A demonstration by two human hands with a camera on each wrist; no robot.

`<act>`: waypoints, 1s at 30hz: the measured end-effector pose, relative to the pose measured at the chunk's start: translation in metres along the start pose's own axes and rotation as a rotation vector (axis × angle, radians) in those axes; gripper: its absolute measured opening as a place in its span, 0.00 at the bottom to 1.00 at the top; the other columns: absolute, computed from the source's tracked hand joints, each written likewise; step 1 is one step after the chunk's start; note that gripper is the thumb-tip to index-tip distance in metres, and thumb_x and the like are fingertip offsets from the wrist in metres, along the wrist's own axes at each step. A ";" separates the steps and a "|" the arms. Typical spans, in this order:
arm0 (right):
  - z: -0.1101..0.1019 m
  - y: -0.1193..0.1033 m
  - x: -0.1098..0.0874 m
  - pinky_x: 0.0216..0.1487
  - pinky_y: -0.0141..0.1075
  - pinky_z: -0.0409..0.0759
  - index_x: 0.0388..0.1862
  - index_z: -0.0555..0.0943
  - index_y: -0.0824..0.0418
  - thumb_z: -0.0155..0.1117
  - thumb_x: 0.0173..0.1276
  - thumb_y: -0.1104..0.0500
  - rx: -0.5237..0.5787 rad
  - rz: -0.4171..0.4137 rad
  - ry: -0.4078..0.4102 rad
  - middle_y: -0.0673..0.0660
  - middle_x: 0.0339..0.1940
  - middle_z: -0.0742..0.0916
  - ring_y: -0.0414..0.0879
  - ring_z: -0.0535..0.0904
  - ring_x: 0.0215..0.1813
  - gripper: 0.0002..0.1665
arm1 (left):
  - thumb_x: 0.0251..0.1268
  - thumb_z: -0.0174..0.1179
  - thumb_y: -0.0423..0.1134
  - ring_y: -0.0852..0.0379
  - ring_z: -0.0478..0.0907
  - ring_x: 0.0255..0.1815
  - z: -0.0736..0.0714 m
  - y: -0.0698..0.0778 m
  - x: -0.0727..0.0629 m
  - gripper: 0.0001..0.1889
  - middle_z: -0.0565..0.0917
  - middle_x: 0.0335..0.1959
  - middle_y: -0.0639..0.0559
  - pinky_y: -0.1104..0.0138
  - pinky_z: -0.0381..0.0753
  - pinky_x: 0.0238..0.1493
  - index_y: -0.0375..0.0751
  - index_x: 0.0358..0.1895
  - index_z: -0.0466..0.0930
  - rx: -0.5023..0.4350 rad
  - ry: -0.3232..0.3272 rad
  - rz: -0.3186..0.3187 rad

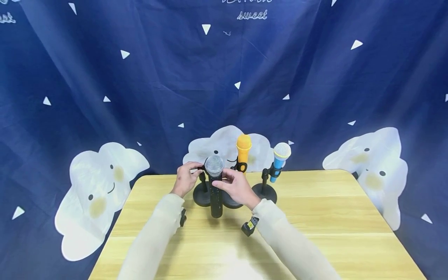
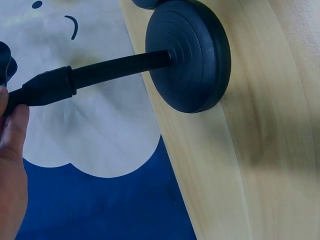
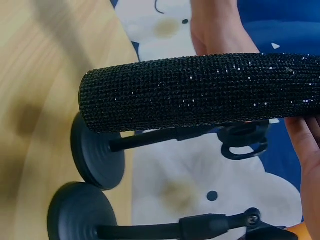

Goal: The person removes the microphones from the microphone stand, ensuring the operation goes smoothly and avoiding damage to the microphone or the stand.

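A black microphone [image 1: 216, 200] with a silver mesh head stands upright in front of the left desk stand [image 1: 201, 196]. Its body [image 3: 200, 92] is covered in tiny glittering beads, and the lower end hangs above the table. My right hand [image 1: 241, 188] holds it between thumb and fingers just below the head. On the other side, my left hand [image 1: 186, 179] pinches the top of the black stand [image 2: 120, 67], by its clip. In the right wrist view the stand's ring-like clip [image 3: 245, 137] shows behind the microphone body.
A yellow microphone [image 1: 244, 146] sits in the middle stand, whose round base [image 1: 231, 201] is partly hidden. To its right, a blue microphone [image 1: 278, 163] with a white head is clipped in a third stand [image 1: 265, 191]. Behind the wooden table [image 1: 315, 217] hangs a blue curtain [image 1: 168, 77].
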State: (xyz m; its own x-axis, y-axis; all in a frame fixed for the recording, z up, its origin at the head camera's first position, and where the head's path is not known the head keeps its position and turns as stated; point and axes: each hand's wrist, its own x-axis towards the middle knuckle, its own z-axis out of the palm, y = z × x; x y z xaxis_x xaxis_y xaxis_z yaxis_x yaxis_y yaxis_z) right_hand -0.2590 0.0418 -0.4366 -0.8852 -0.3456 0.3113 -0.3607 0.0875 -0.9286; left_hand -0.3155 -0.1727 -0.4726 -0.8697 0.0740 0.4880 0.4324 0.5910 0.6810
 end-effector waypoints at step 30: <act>0.007 0.007 -0.015 0.42 0.30 0.82 0.48 0.83 0.71 0.71 0.65 0.67 -0.001 0.057 -0.021 0.59 0.37 0.87 0.38 0.82 0.35 0.14 | 0.58 0.68 0.22 0.42 0.85 0.46 0.004 -0.002 0.010 0.10 0.87 0.42 0.41 0.53 0.82 0.52 0.32 0.43 0.87 0.030 -0.006 -0.004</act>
State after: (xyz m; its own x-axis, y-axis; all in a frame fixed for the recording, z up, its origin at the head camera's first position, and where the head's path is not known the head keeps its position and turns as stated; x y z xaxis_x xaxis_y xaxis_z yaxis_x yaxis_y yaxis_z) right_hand -0.2457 0.0415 -0.4490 -0.8977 -0.3601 0.2539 -0.3107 0.1086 -0.9443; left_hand -0.3264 -0.1695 -0.4710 -0.8730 0.0767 0.4817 0.4217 0.6151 0.6663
